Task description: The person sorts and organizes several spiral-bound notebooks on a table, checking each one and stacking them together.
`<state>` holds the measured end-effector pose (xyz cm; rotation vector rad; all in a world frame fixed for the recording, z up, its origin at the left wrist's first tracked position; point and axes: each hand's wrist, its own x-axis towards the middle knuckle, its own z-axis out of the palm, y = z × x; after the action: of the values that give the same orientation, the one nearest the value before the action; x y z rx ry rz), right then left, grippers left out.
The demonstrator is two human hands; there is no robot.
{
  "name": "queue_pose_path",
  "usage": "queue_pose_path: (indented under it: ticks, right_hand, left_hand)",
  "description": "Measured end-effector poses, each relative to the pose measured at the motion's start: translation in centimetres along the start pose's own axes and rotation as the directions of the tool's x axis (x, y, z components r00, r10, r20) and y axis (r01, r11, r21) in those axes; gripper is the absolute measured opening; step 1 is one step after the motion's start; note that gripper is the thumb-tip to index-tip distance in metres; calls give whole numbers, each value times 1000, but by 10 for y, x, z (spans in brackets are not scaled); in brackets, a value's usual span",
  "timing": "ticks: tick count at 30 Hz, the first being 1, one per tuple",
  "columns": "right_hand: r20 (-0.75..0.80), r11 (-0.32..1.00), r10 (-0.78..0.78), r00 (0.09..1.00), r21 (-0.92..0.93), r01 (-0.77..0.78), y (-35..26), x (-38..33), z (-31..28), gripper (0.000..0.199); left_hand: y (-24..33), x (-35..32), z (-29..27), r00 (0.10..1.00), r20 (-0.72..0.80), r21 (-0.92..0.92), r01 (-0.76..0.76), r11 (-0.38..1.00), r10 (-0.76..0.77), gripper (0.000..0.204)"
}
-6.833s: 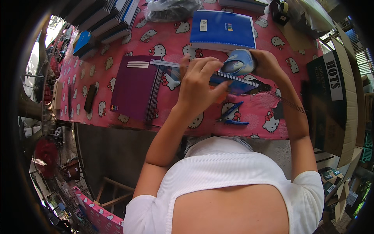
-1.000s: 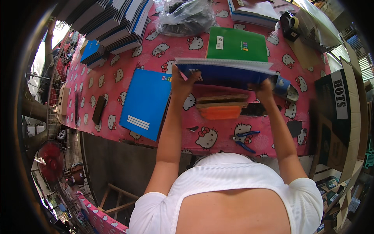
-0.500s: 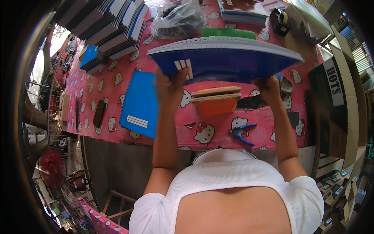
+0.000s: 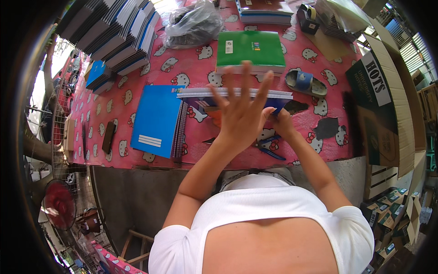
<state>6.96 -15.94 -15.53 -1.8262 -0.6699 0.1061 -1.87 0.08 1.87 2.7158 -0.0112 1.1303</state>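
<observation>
Dark-blue notebook point(image 4: 276, 101) behind left hand point(image 4: 241, 116), right hand point(image 4: 284, 122) at one end

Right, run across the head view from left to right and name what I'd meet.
Red fan, dark brown block, pile of light blue notebooks, upright dark blue notebook, slipper with a blue strap, large cardboard box.
</observation>
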Motion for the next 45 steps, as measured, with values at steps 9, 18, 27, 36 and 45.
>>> queue_pose_path:
  ticks: [9, 18, 27, 36, 45]
  right_hand:
    - [-564, 182, -5, 826, -812, -554, 102, -24, -263, 50]
    - [-570, 609, 42, 820, -636, -473, 41, 0, -253, 21]
    - [181, 865, 232, 956, 411, -287, -147, -17, -82, 78]
    - [52, 977, -209, 977, -32, 210, -141, 13, -111, 26]
    - [421, 999, 6, 907, -41, 12, -150, 12, -104, 15]
  left_hand:
    - [-13, 5, 38, 976, 195, -373, -19, 928, 99, 25]
    - [-9, 5, 39, 998, 68, -396, 22, 918, 5, 19]
    - [-7, 4, 40, 999, 40, -407, 30, 913, -16, 17]
    - [-7, -13, 32, 997, -51, -451, -81, 889, 65, 18]
    - [-7, -66, 20, 984, -1, -415, -165, 895, 181, 26]
